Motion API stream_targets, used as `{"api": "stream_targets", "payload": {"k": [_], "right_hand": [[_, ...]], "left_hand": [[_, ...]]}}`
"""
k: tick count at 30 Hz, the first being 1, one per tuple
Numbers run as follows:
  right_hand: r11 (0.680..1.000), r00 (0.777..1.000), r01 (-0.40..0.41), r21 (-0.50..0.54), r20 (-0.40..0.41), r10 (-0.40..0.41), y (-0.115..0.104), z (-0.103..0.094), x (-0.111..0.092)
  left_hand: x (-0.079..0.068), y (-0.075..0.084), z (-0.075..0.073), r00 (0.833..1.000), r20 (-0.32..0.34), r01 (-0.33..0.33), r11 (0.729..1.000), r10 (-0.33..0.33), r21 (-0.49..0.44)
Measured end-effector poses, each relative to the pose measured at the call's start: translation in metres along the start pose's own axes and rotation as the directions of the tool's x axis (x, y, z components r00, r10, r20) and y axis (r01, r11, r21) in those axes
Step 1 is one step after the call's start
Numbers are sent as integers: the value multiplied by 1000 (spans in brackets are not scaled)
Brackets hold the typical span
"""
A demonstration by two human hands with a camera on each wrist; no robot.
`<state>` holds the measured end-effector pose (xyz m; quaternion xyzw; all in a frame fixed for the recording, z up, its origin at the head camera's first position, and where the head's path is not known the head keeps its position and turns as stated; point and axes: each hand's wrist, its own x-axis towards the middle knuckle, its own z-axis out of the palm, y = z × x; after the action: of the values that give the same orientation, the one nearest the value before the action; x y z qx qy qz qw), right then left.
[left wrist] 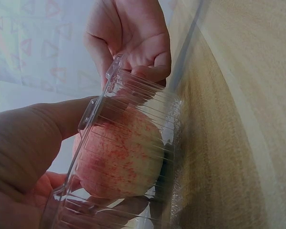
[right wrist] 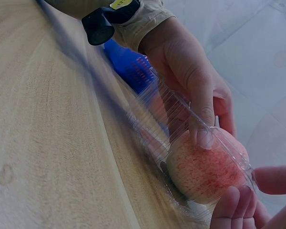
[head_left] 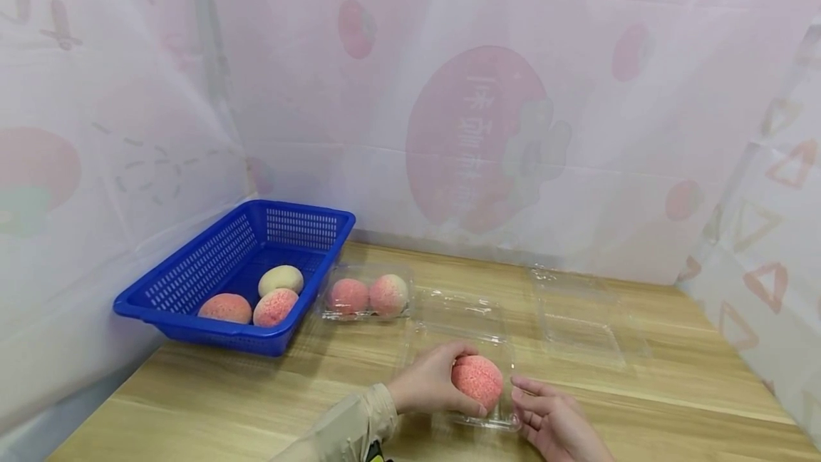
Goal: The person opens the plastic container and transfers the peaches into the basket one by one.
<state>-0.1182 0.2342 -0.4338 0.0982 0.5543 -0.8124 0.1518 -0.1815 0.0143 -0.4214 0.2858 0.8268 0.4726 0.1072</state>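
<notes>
My left hand (head_left: 432, 382) grips a pink-speckled peach (head_left: 478, 382), thumb on the near side and fingers on the far side. The peach sits low in the right part of an open clear plastic clamshell box (head_left: 458, 423), behind its ribbed wall in the left wrist view. My right hand (head_left: 554, 416) pinches the box's right rim between thumb and fingers, right beside the peach. In the right wrist view, the left thumb reaches over the rim onto the peach (right wrist: 207, 167).
A blue plastic basket (head_left: 192, 255) with 3 peaches (head_left: 276, 307) stands at the left. Next to it is a closed clear box (head_left: 365, 269) holding two peaches (head_left: 388, 296). Another clear box (head_left: 577, 319) lies open at the back right. Printed curtains (head_left: 487, 6) enclose the table.
</notes>
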Motion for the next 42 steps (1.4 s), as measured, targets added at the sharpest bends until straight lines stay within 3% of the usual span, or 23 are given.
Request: {"api": "stream_targets", "payload": {"k": [42], "right_hand": [[1000,1000,1,-4,8,-1,1,-2,0]], "left_hand": [[4,3,-8,998,-59,-28,992,20,-126]]}}
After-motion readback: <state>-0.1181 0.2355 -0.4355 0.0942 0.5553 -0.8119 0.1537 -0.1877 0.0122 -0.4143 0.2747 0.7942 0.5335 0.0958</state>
